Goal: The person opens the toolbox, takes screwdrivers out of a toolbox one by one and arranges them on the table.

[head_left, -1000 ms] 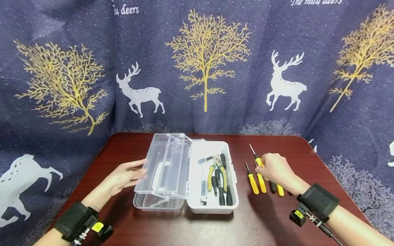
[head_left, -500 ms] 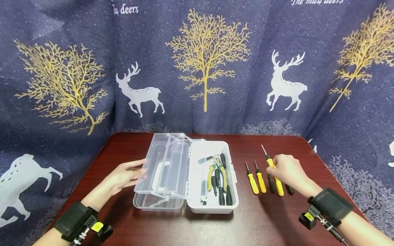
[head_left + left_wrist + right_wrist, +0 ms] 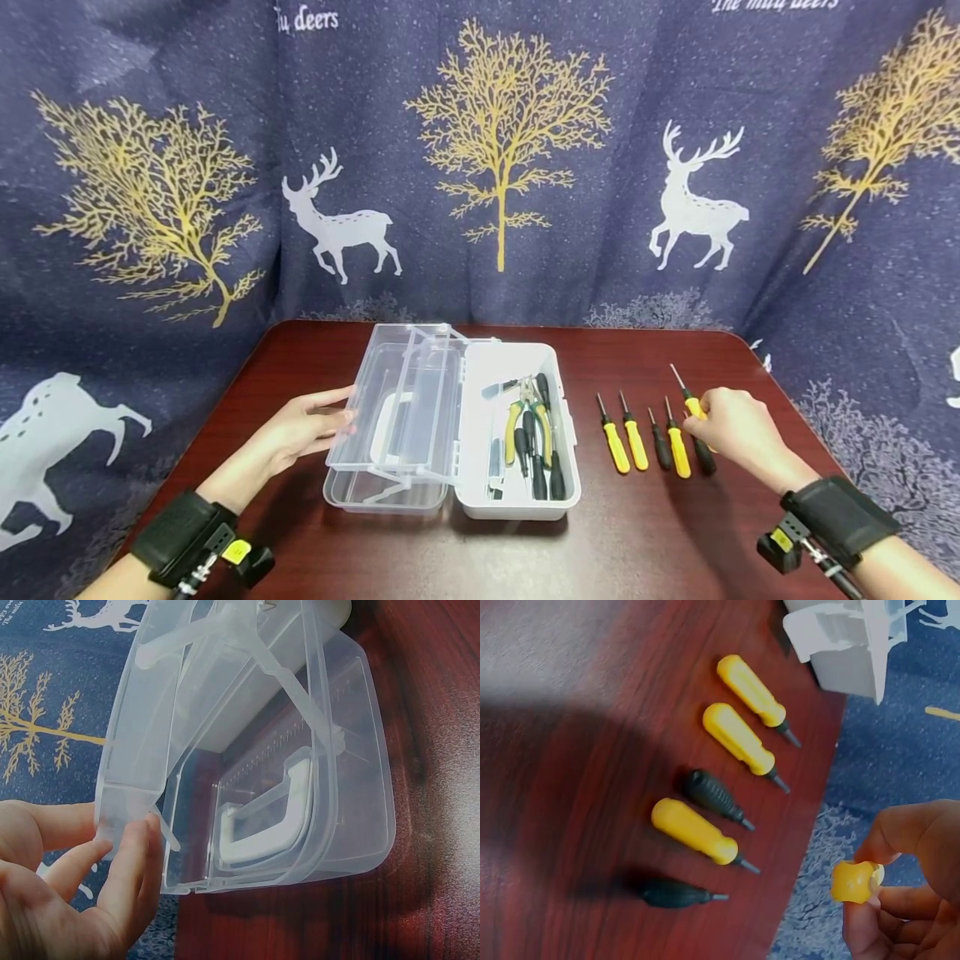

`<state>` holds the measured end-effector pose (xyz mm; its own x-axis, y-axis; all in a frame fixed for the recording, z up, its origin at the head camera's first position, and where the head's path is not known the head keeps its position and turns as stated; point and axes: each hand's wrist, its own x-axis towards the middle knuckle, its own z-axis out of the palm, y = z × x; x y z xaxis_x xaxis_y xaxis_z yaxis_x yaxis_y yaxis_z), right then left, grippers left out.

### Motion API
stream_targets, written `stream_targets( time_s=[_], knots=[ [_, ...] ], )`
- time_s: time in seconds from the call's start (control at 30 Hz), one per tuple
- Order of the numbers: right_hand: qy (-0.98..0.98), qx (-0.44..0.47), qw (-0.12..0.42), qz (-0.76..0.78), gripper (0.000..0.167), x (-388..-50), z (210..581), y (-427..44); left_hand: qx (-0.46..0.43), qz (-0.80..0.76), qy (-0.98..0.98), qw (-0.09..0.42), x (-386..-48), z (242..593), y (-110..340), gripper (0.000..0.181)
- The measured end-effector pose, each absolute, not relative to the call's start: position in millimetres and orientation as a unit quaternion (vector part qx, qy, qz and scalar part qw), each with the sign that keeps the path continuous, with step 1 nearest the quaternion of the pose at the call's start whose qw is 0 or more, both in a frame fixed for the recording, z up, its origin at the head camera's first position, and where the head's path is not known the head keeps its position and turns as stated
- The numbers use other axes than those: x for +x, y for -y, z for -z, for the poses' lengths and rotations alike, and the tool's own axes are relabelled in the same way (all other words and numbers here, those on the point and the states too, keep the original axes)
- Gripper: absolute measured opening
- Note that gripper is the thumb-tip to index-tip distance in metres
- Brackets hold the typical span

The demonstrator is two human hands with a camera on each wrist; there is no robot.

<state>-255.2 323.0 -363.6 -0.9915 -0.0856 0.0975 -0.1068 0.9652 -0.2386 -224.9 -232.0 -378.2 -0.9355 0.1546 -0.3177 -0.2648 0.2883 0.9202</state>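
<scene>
A white toolbox (image 3: 517,514) stands unfolded mid-table, its translucent lid and tray section (image 3: 408,333) swung to the left. My left hand (image 3: 303,433) holds the outer edge of this clear section, fingertips against its wall (image 3: 131,802) in the left wrist view. To the right, my right hand (image 3: 738,427) pinches a yellow-handled screwdriver (image 3: 693,407), shaft pointing away; the right wrist view shows its handle end (image 3: 853,881) between thumb and fingers. Below it on the table lie yellow screwdrivers (image 3: 617,450) and black-handled screwdrivers (image 3: 661,450) in a row.
Inside the white half are yellow-green pliers (image 3: 512,442), several black-handled tools (image 3: 557,479) and a flat metallic piece (image 3: 496,458). A white handle (image 3: 266,844) shows within the clear section. Behind the dark red table (image 3: 510,567) hangs a deer-patterned curtain (image 3: 480,125).
My right hand has moved rightward with the screwdriver, past the others in the row, uncovering the ones it hid before. My left hand keeps its place on the clear section.
</scene>
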Motion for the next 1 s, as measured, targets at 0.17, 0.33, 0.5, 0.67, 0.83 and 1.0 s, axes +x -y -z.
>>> stream_targets(
  time_s=[0.17,0.33,0.5,0.67,0.83,1.0],
  knots=[
    [0.99,0.05,0.053,-0.117,0.027,-254,368,-332,-0.037,-0.595,-0.783,0.175,-225,378,232,0.066],
    [0.991,0.039,0.047,-0.117,0.025,-253,370,-340,-0.038,-0.595,-0.783,0.176,-225,379,232,0.065],
    [0.991,0.025,0.056,-0.116,0.026,-253,374,-350,-0.039,-0.592,-0.785,0.176,-225,379,233,0.065],
    [0.992,0.02,0.054,-0.109,0.026,-254,378,-362,-0.039,-0.587,-0.789,0.174,-224,378,233,0.065],
    [0.993,0.017,0.06,-0.101,0.026,-253,381,-374,-0.038,-0.587,-0.789,0.176,-225,379,232,0.064],
    [0.994,0.01,0.057,-0.093,0.028,-254,383,-382,-0.037,-0.585,-0.791,0.175,-225,380,233,0.064]
  ],
)
